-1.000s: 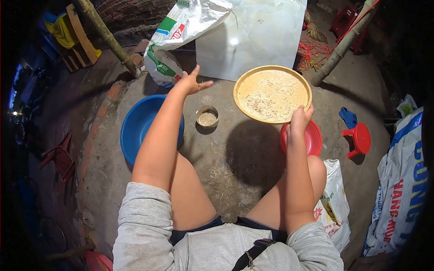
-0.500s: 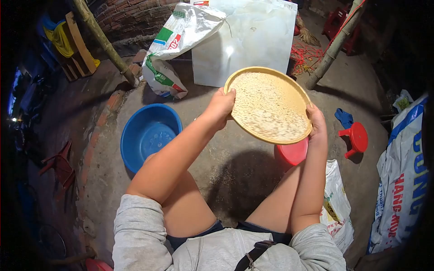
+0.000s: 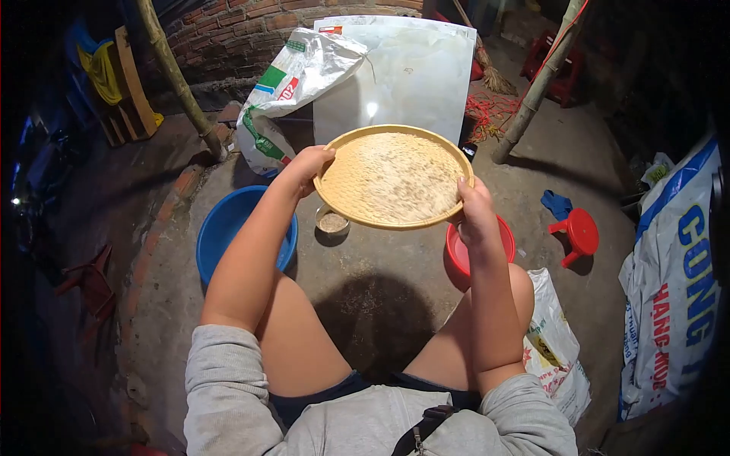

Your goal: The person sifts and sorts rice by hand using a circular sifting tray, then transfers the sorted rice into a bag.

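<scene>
Woven winnowing tray point(image 3: 348, 182) is held up above the floor point(image 3: 407, 254), scattered with grain point(image 3: 414, 178); left hand point(image 3: 310, 169) and right hand point(image 3: 477, 211) are each curled shut around its rim, at opposite sides. Its near edge overlaps a small bowl point(image 3: 323, 229). The left forearm point(image 3: 249, 262) partly covers a blue basin point(image 3: 228, 235), the right forearm point(image 3: 493, 292) a red basin point(image 3: 458, 252). Beyond stand a pale panel point(image 3: 411, 76) and a printed sack point(image 3: 323, 61).

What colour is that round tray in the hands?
The tray is pale yellow, best seen in the head view.
</scene>
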{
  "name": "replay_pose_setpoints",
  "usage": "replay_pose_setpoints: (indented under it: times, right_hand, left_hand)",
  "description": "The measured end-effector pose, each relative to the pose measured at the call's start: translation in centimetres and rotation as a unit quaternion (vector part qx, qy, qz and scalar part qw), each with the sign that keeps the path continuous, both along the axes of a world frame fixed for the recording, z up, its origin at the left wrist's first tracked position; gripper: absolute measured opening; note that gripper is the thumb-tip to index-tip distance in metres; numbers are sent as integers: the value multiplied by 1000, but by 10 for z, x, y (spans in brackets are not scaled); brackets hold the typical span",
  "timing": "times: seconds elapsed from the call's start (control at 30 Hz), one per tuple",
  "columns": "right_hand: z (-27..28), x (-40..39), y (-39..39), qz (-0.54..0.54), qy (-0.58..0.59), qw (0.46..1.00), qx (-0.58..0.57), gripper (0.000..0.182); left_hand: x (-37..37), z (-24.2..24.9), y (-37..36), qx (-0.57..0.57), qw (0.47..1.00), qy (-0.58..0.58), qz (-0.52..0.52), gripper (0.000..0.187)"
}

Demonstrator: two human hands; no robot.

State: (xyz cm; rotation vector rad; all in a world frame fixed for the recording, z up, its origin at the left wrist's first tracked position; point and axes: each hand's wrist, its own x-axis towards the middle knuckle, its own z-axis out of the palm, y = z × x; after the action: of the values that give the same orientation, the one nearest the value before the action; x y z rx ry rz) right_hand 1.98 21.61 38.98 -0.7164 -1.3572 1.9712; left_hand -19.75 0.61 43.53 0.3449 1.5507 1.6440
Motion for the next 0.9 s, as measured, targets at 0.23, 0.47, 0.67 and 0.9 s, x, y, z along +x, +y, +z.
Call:
replay_pose_setpoints:
  times: [0.23,0.47,0.67,0.9]
  right_hand:
    - [11,30,54,22,66,996,-63,29]
    - [43,51,26,-28,107,993,-39,32]
    - [82,91,11,-135,55,989,-25,34]
    - [109,101,-30,-218,19,972,-88,37]
  left_hand:
    - [80,7,24,30,993,97,58,22]
    - [54,34,31,48,991,116,-37,24]
    - [50,38,63,89,990,74,-80,23]
    - [61,41,63,116,980,101,-128,20]
